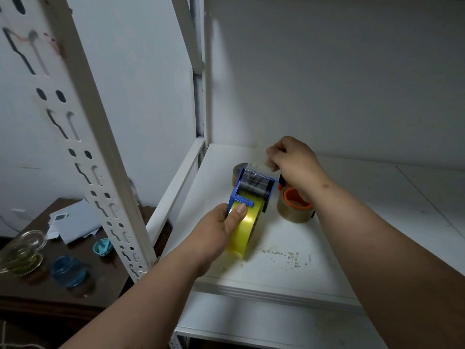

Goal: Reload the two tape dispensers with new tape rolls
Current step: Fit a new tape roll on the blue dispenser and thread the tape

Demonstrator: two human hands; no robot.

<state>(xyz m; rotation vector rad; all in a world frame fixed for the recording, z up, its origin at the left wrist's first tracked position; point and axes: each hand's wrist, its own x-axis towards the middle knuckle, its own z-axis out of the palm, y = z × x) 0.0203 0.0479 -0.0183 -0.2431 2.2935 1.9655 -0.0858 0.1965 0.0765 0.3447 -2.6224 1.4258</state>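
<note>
Our left hand (221, 222) grips the blue plastic dispenser (251, 192) with its yellow roll (245, 229); right fingers (273, 157) pinch the clear tape end (256, 162). Next, probably seat it on the cutter.

White metal shelf (251, 278) with scuffed, peeling patch (285, 256) on its surface; perforated white upright post (83, 137) at front left, white wall (327, 71) behind. Dark brown wooden table (37, 285) lower left, beside the shelf. On it: white papers (75, 220), clear glass jar (21, 253), blue jar (68, 271), small teal lid (102, 246) just next to the post.
</note>
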